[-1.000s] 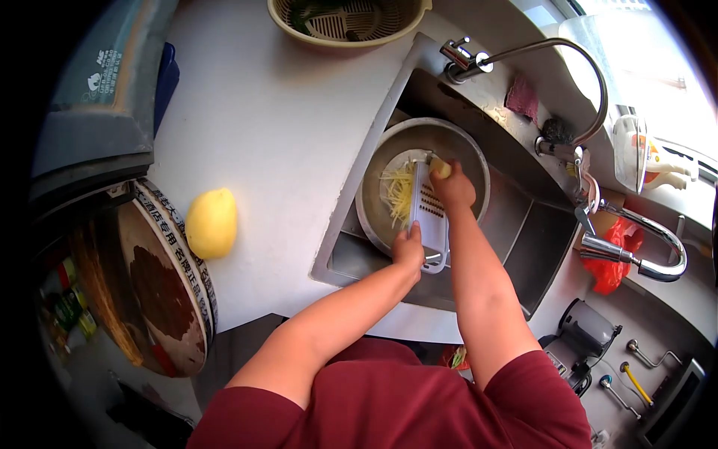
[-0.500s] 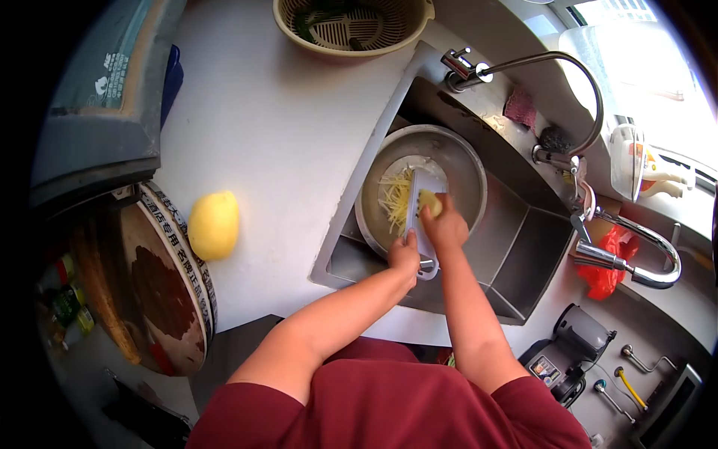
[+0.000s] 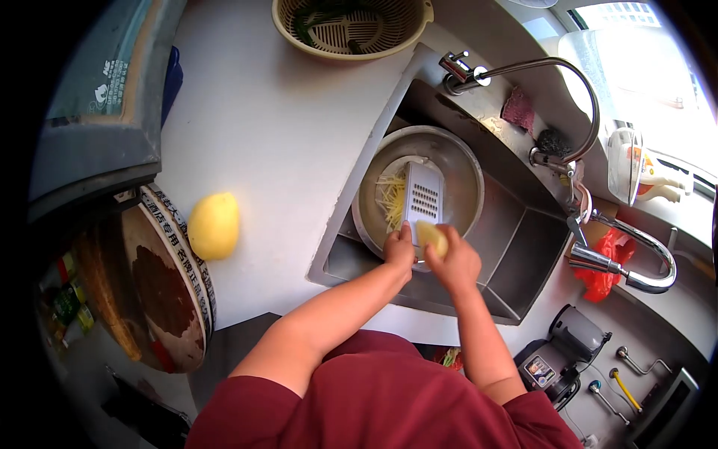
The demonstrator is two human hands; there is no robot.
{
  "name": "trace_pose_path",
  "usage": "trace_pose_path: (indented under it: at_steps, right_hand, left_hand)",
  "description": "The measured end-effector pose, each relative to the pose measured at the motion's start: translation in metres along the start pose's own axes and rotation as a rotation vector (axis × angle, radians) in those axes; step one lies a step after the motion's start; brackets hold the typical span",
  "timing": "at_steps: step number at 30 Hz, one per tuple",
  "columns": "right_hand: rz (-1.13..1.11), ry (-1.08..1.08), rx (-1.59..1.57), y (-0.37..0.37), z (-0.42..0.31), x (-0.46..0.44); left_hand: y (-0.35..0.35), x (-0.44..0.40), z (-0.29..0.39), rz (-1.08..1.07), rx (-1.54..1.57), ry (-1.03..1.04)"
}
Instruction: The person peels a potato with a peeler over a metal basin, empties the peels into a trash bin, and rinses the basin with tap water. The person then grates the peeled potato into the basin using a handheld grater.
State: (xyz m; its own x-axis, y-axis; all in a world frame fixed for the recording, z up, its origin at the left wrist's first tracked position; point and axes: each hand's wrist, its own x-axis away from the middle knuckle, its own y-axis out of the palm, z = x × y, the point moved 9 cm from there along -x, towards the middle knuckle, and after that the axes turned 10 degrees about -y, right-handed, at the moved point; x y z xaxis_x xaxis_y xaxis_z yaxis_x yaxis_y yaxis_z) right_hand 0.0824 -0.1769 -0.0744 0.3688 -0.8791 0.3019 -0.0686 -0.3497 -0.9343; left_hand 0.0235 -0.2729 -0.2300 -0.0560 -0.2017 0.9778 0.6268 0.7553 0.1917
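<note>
While 1 bowl [image 3: 465, 170] holds shreds [image 3: 390, 199], colander [image 3: 351, 55] w/ greens [image 3: 302, 28].

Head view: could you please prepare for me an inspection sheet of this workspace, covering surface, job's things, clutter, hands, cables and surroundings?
Surface: light counter, with a metal sink set into it.
Job's things: grater in a metal bowl, inside the sink; pale yellow shreds beside the grater; a whole yellow potato on the counter.
Clutter: plastic basket with green contents; pink cloth and dark scrubber by the sink.
Left hand: closed on the grater's lower end.
Right hand: gripping a potato piece at the grater's lower end; contact unclear.
Cables: thin cord near the grey appliance.
Surroundings: red bag, yellow hose, both at right.
</note>
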Motion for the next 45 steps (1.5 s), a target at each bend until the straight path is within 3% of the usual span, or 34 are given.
trace_pose_path:
  at_steps: [8,12,15,21,24,25,26,28,31,37,40,42,43,45]
  right_hand:
    - [0.018,0.152,0.021,0.056,0.035,-0.055]
    - [0.069,0.155,0.017,0.068,0.041,-0.076]
    - [0.086,0.162,0.026,0.069,0.047,-0.095]
    - [-0.031,0.384,-0.058,0.086,0.094,-0.125]
    - [0.244,0.207,-0.497,0.091,0.131,-0.136]
    - [0.281,0.218,-0.853,0.091,0.135,-0.128]
    - [0.241,0.344,-1.131,0.079,0.124,-0.109]
    - [0.179,0.383,-1.71,0.093,0.129,-0.088]
    - [-0.057,0.249,-2.139,0.07,0.101,-0.047]
    - [-0.013,0.455,-2.236,0.078,0.064,-0.003]
    - [0.082,0.592,-2.065,0.11,0.083,-0.005]
    - [0.504,0.452,-1.634,0.078,0.11,-0.005]
    - [0.583,0.52,-1.647,0.073,0.12,0.001]
    - [0.45,0.562,-1.917,0.072,0.124,0.006]
  left_hand:
    - [0.001,0.013,-0.004,-0.028,-0.095,-0.086]
    - [0.004,-0.005,0.012,0.019,-0.165,0.074]
    - [0.005,-0.005,0.008,0.015,-0.155,0.061]
    - [0.0,0.005,-0.003,0.003,-0.226,-0.009]
    - [0.001,0.0,0.012,0.003,-0.175,0.029]
    - [0.001,-0.001,0.013,0.008,-0.162,0.037]
    - [0.002,-0.001,0.012,0.001,-0.208,0.033]
    - [0.002,-0.003,0.008,-0.004,-0.204,-0.005]
    - [0.001,-0.001,0.008,-0.012,-0.239,0.001]
    - [0.0,-0.009,0.007,-0.042,-0.268,0.016]
    - [-0.002,-0.012,0.008,-0.019,-0.29,0.059]
    - [-0.004,-0.015,0.01,-0.003,-0.353,0.091]
    - [-0.004,-0.017,0.011,-0.012,-0.35,0.109]
    - [-0.002,-0.02,0.012,-0.037,-0.343,0.145]
